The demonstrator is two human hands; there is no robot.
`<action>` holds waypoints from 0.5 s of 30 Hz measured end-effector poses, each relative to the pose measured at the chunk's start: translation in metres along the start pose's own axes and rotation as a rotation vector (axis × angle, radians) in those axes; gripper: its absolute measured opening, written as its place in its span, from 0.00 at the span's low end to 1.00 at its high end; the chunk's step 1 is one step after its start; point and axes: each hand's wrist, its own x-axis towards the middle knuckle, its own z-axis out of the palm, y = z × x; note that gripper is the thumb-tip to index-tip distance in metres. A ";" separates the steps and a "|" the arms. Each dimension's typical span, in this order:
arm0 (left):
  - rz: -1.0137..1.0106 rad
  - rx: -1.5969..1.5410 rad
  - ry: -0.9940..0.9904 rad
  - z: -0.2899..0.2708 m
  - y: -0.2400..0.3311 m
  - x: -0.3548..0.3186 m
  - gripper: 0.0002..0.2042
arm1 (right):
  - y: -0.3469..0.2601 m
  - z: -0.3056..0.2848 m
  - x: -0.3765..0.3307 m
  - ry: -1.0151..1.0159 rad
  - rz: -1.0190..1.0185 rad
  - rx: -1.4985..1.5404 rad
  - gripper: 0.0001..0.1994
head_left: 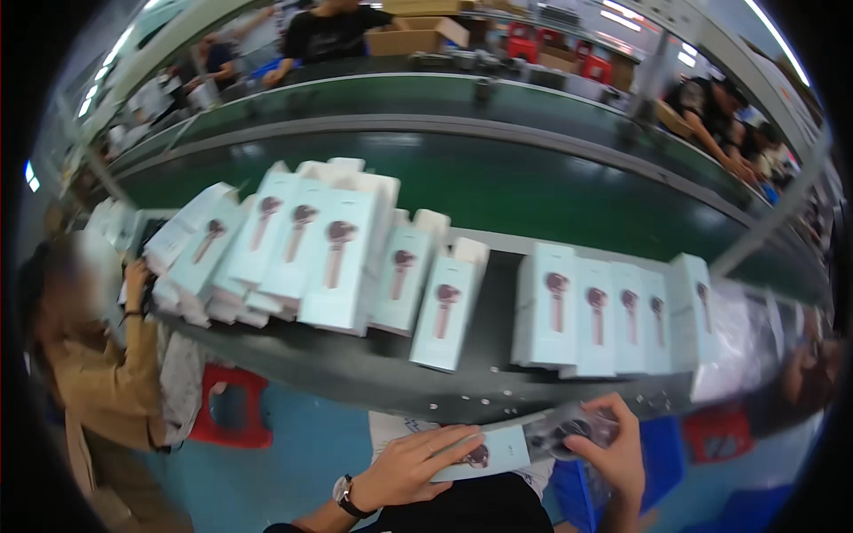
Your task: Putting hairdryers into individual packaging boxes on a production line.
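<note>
clamping left hand (410, 468) on carton (508, 449), right hand (620, 455) on clear pack (549, 433); dark bench (490, 342), green conveyor (498, 195) beyond

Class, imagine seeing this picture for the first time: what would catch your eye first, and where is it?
Most striking are the pale blue boxes massed in two groups on the dark table. Below them, the left hand holds another box, and the right hand a clear plastic pack at its end.
</note>
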 end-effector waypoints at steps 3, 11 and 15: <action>0.026 -0.005 -0.080 -0.014 0.008 -0.004 0.38 | 0.009 0.006 -0.014 -0.029 0.154 0.257 0.22; -0.177 -0.075 0.063 -0.081 -0.006 -0.036 0.29 | 0.041 -0.011 -0.047 0.538 -0.171 0.158 0.31; -0.110 -0.300 0.309 -0.095 -0.035 -0.027 0.33 | 0.061 -0.021 -0.047 0.771 -0.367 0.140 0.22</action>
